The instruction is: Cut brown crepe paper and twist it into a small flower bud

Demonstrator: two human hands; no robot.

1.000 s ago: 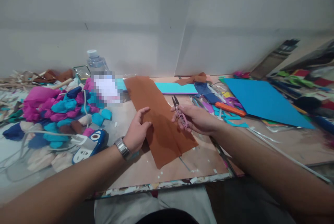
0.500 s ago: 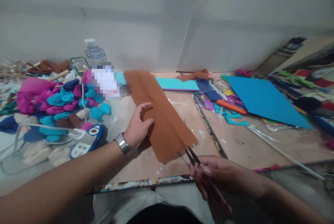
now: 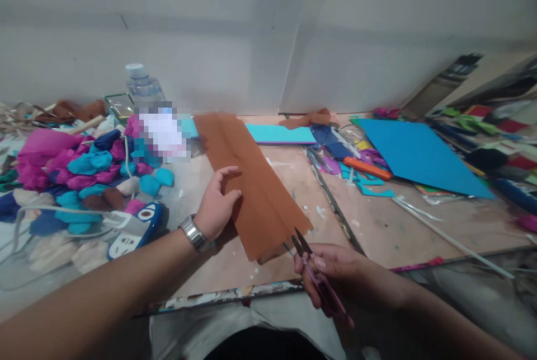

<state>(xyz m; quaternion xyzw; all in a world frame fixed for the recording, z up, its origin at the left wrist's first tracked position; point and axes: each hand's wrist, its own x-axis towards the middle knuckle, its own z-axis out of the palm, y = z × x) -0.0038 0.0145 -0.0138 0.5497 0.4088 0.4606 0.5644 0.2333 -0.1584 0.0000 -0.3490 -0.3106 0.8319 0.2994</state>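
a creased brown sheet (image 3: 255,181) lies slanted on the bench (image 3: 398,231); pink-handled snips (image 3: 329,294), blades parted, point toward its near edge.

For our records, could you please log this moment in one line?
left hand: on brown sheet | right hand: holding pink snips | blades: apart, near sheet's edge

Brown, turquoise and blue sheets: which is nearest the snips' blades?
The brown sheet: its near end lies by the snips in the right hand; the turquoise sheet and blue sheet lie farther off.

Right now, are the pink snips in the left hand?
No, the right hand holds the snips, while the left hand touches the brown sheet.
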